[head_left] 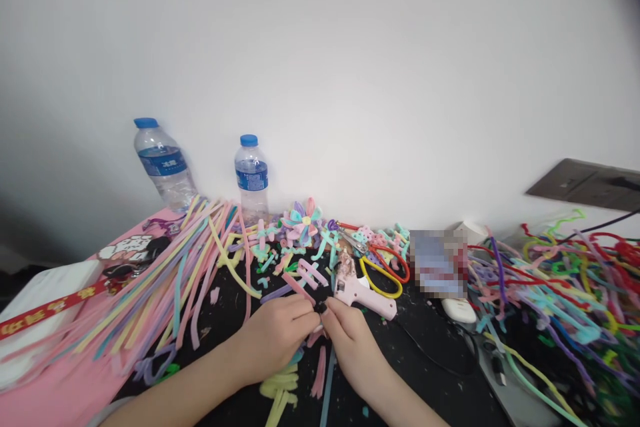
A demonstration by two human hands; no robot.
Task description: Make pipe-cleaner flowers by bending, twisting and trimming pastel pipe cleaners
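Note:
Near the front middle of the table, my left hand [277,333] and my right hand [354,339] meet with fingertips pinched together. A small pink pipe cleaner piece [315,335] shows between and just below the fingertips; the fingers hide most of it. Beyond my left fingers lie short pink pipe cleaner pieces [299,287]. A pale pink hot glue gun [367,297] lies just past my right hand. Below the hands are folded yellow pipe cleaner pieces [278,387], a pink strip bundle [319,373] and a blue strip [329,380].
Long pastel pipe cleaners [187,267] spread at left near a white box [45,287]. Two water bottles [253,177] stand against the wall. A pipe cleaner flower [304,219], yellow-handled scissors [383,278] and red-handled scissors [395,263] lie behind. Tangled pipe cleaners [565,307] cover the right side.

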